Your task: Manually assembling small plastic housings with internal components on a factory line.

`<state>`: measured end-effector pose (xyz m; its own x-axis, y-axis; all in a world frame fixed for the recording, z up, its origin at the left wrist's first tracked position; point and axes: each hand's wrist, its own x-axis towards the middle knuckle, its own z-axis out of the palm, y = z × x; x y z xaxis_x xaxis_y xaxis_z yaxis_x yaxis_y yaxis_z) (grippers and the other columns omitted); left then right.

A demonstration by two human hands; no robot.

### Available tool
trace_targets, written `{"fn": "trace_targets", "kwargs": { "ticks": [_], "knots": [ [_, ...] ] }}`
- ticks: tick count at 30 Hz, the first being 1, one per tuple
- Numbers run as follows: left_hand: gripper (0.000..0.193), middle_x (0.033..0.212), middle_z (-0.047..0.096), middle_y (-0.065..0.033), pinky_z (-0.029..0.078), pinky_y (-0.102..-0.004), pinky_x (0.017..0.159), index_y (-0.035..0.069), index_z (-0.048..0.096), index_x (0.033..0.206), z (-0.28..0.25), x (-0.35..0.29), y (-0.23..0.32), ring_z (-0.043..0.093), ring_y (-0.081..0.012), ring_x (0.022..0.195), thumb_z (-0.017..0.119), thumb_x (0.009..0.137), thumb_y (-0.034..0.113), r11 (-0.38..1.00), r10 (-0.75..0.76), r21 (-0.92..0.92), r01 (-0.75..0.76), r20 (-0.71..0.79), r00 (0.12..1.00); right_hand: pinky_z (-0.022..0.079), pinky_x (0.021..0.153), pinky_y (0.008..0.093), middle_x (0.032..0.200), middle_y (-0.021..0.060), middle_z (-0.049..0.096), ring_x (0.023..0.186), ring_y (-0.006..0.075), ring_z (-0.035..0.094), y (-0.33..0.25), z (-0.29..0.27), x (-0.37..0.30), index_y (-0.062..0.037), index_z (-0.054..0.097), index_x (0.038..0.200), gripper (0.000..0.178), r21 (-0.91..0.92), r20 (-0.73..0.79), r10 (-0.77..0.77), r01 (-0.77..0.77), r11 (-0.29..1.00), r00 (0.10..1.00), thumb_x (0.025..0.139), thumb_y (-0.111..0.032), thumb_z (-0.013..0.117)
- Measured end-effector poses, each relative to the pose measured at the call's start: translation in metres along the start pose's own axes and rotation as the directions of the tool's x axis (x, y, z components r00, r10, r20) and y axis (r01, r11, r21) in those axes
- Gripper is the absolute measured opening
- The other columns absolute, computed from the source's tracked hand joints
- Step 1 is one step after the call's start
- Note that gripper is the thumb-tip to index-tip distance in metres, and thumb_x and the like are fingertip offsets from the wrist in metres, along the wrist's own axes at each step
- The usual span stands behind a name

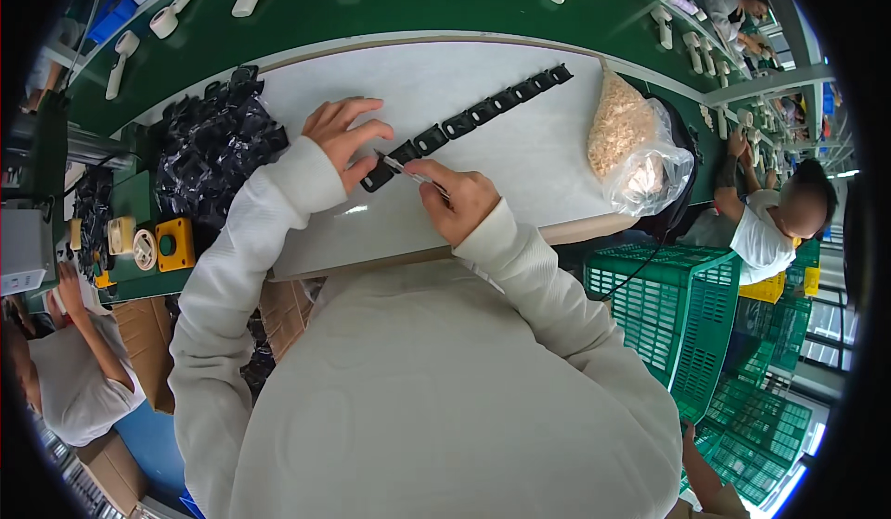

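Pinching a slim metal tool (pixel 419 178), the right hand (pixel 464 202) holds its tip at the near end of a row of black plastic parts (pixel 484 111) lying slantwise across the white worktop (pixel 520 171). The left hand (pixel 336 137) has a wide grip, fingers apart, thumb close by that end. A black pile (pixel 215 153) lies left, a clear bag (pixel 620 122) right.
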<state>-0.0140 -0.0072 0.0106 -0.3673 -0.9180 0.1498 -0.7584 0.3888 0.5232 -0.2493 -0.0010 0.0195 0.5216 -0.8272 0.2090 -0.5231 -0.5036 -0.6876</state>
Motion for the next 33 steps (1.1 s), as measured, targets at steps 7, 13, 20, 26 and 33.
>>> {"fn": "trace_targets", "kwargs": {
  "ticks": [7, 13, 20, 26, 33],
  "knots": [
    [0.048, 0.155, 0.026, -0.0028, 0.016, -0.0598, 0.114, 0.028, 0.067, 0.111, -0.001, 0.009, -0.007, 0.018, -0.0359, 0.142, 0.065, 0.071, 0.001, 0.981, 0.003, 0.189, -0.035, 0.171, 0.985, 0.044, 0.047, 0.0345, 0.057, 0.0082, 0.060, 0.046, 0.0272, 0.053, -0.006, 0.006, 0.009, -0.0123, 0.070, 0.102, 0.030, -0.078, -0.036, -0.023, 0.020, 0.997, 0.999, 0.077, -0.001, 0.057],
    [0.054, 0.159, 0.019, -0.0003, 0.009, -0.0599, 0.116, 0.031, 0.069, 0.114, -0.008, 0.005, 0.002, 0.009, -0.0362, 0.146, 0.067, 0.068, 0.003, 0.949, -0.219, 0.282, 0.145, 0.250, 0.943, 0.041, 0.044, 0.0307, 0.054, 0.0044, 0.058, 0.041, 0.0213, 0.047, -0.010, -0.013, -0.017, -0.0117, 0.073, 0.099, 0.030, -0.254, -0.002, -0.026, 0.025, 0.967, 1.000, 0.075, 0.001, 0.060],
    [0.053, 0.161, 0.008, -0.0004, -0.001, -0.0655, 0.114, 0.039, 0.065, 0.119, -0.006, 0.029, -0.018, -0.001, -0.0362, 0.147, 0.068, 0.076, 0.010, 0.994, -0.077, -0.051, 0.093, 0.254, 0.964, 0.043, 0.045, 0.0309, 0.061, 0.0070, 0.064, 0.042, 0.0214, 0.048, -0.001, -0.050, -0.007, -0.0121, 0.073, 0.102, 0.031, -0.156, -0.035, 0.012, -0.018, 0.988, 0.999, 0.077, 0.001, 0.059],
    [0.052, 0.161, 0.010, -0.0018, 0.002, -0.0636, 0.115, 0.040, 0.065, 0.120, 0.004, 0.061, 0.001, 0.000, -0.0371, 0.147, 0.068, 0.075, 0.013, 0.986, -0.087, 0.163, 0.030, 0.360, 0.929, 0.043, 0.047, 0.0312, 0.063, 0.0089, 0.066, 0.043, 0.0216, 0.048, 0.013, -0.023, 0.025, -0.0133, 0.074, 0.101, 0.030, -0.237, -0.031, -0.058, 0.049, 0.970, 0.998, 0.079, 0.000, 0.059],
    [0.055, 0.160, 0.013, -0.0026, 0.006, -0.0622, 0.115, 0.042, 0.064, 0.119, 0.005, 0.058, -0.018, 0.004, -0.0386, 0.146, 0.069, 0.073, 0.012, 0.997, -0.070, 0.061, 0.053, 0.318, 0.946, 0.043, 0.046, 0.0328, 0.060, 0.0096, 0.064, 0.043, 0.0237, 0.051, 0.011, -0.068, -0.001, -0.0139, 0.074, 0.099, 0.028, -0.284, 0.020, 0.038, -0.031, 0.958, 0.999, 0.078, -0.003, 0.060]
  ]
}}
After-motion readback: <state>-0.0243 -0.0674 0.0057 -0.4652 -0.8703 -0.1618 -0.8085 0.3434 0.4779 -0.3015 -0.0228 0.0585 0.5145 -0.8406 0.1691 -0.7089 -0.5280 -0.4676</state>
